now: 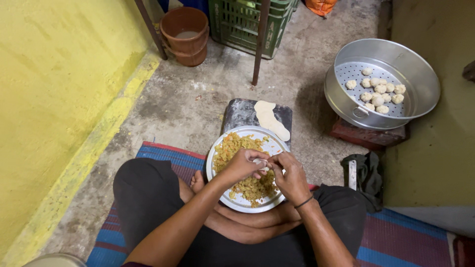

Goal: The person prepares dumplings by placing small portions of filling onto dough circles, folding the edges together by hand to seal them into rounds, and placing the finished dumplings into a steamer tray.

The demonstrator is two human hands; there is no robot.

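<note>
Far left: terracotta plastic bucket [184, 33], green plastic crate [247, 22] w/ pale lettering on its side. Centre: left hand [243, 165] & right hand [292, 177] pinch small white dough piece [261, 163] over round steel filling plate [247, 168]. Far right: round metal steamer pan [383, 81].

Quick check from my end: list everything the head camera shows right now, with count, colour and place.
Dough piece: one, white, pinched between both hands.
Plate: one, white, on the person's lap, heaped with yellow-orange filling.
Board: one, dark and floured, beyond the plate, carrying flat dough wrappers.
Steamer pan: one, silver, upper right on a red block.
Dumplings: about fifteen, pale, inside the steamer.
Cloth: one, dark, on the floor at right.
Buckets: two stacked, brown, top centre-left.
Crate: one, green, top centre.
Mat: one, blue and red striped, under the person.
Left hand: on the dough.
Right hand: on the dough.
</note>
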